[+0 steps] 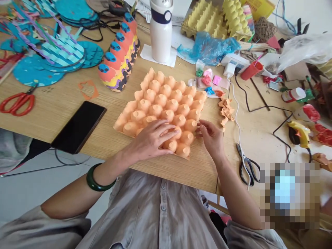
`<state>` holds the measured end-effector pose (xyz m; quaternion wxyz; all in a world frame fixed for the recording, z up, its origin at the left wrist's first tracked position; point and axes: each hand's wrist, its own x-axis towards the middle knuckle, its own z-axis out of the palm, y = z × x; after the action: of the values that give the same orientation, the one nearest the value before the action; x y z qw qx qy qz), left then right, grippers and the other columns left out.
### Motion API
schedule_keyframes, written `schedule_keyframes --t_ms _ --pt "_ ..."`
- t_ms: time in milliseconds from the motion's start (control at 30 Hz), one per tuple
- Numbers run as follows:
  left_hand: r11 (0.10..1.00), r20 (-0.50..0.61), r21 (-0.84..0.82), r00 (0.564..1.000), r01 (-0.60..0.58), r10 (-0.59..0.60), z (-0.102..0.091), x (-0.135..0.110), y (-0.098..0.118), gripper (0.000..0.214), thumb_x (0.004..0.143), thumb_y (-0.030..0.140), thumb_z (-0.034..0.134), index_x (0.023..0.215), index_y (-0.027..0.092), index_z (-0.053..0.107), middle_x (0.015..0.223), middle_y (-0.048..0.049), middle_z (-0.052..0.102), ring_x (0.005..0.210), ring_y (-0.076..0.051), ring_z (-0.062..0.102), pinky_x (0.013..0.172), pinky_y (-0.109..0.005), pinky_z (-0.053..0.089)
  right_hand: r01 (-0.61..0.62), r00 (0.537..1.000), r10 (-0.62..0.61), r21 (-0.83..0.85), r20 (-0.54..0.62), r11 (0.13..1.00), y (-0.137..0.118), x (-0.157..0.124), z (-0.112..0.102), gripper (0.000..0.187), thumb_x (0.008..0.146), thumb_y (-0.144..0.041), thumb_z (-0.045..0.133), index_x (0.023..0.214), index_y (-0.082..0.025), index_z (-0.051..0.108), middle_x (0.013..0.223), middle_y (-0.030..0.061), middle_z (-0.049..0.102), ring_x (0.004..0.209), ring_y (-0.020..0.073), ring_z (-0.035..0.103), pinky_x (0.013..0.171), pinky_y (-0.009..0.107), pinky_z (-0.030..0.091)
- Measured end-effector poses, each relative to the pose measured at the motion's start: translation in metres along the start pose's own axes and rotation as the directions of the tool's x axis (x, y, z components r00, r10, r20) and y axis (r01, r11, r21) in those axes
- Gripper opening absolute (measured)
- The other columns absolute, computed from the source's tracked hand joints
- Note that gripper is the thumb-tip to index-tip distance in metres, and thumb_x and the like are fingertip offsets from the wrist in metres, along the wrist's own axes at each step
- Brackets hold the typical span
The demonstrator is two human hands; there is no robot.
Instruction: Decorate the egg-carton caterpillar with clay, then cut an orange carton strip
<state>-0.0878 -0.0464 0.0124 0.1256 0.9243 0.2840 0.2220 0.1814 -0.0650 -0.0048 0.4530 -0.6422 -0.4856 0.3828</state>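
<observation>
An orange egg tray lies on the table in front of me, its rows of rounded bumps facing up. My left hand rests over the near part of the tray, fingers stretched across the bumps and thumb near the front edge. At the tray's right edge is my right hand, with thumb and fingers closed together on the rim; the fingertips are partly hidden. Just right of the tray lie torn orange egg-tray pieces.
A black phone and red-handled scissors lie left. Behind stand a painted egg-carton strip and a white bottle. Black-handled scissors, a white cable and a yellow glue gun lie right. Yellow egg trays sit at the back.
</observation>
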Motion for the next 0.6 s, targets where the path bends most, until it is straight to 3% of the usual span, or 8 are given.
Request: schedule_keyframes --t_ms 133,267,333,433,533,600 --pt "0.998 -0.034 -0.012 0.998 0.058 -0.058 0.011 0.012 0.01 0.06 0.087 0.04 0.079 0.139 0.018 0.06 0.141 -0.0134 0.064 0.137 -0.035 0.053 0.116 -0.054 0.046 -0.039 0.996 0.043 0.057 -0.081 0.998 0.0 0.001 0.004 0.028 0.086 -0.041 0.066 0.105 -0.02 0.072 0.102 0.0084 0.076 0.09 0.0218 0.073 0.064 0.032 0.064" --pt "0.997 -0.085 -0.065 0.995 0.048 -0.054 0.005 0.021 0.012 0.056 0.091 0.044 0.074 0.14 0.022 0.059 0.144 -0.0121 0.062 0.137 -0.03 0.055 0.123 -0.056 0.037 -0.019 0.989 0.025 0.043 -0.143 0.999 0.002 0.004 0.003 0.028 0.083 -0.04 0.068 0.102 -0.021 0.072 0.109 0.009 0.074 0.096 0.0234 0.071 0.066 0.034 0.064" --pt "0.994 -0.146 -0.068 0.985 0.081 -0.09 -0.004 0.021 0.006 0.047 0.095 0.044 0.068 0.137 0.024 0.062 0.142 -0.0102 0.063 0.136 -0.028 0.056 0.125 -0.056 0.033 -0.008 0.987 0.013 0.032 -0.158 0.999 0.003 0.005 0.002 0.027 0.082 -0.039 0.067 0.102 -0.021 0.072 0.112 0.0093 0.074 0.097 0.0233 0.071 0.066 0.034 0.065" --pt "0.972 -0.218 -0.048 0.947 0.23 -0.235 -0.018 0.013 -0.009 0.035 0.1 0.038 0.061 0.132 0.026 0.065 0.14 -0.0084 0.062 0.136 -0.027 0.055 0.123 -0.054 0.038 -0.005 0.985 0.009 0.022 -0.17 1.0 0.006 0.007 0.0 0.026 0.083 -0.037 0.065 0.102 -0.021 0.073 0.112 0.0086 0.074 0.095 0.022 0.071 0.065 0.033 0.065" --pt "0.937 -0.265 -0.037 0.901 0.347 -0.344 -0.029 0.003 -0.024 0.033 0.099 0.036 0.06 0.13 0.027 0.066 0.143 -0.0081 0.059 0.138 -0.028 0.053 0.118 -0.05 0.045 -0.011 0.986 0.012 0.006 -0.167 1.0 0.008 0.013 -0.002 0.026 0.084 -0.037 0.064 0.103 -0.021 0.073 0.109 0.0084 0.075 0.089 0.0208 0.072 0.066 0.034 0.065" --pt "0.93 -0.279 -0.042 0.89 0.364 -0.361 -0.032 0.0 -0.031 0.034 0.097 0.037 0.062 0.129 0.027 0.067 0.143 -0.0082 0.058 0.137 -0.028 0.054 0.118 -0.049 0.046 -0.026 0.986 0.024 -0.014 -0.167 1.0 0.009 0.02 -0.002 0.028 0.085 -0.037 0.064 0.105 -0.02 0.073 0.106 0.0083 0.075 0.08 0.0191 0.072 0.068 0.035 0.064"
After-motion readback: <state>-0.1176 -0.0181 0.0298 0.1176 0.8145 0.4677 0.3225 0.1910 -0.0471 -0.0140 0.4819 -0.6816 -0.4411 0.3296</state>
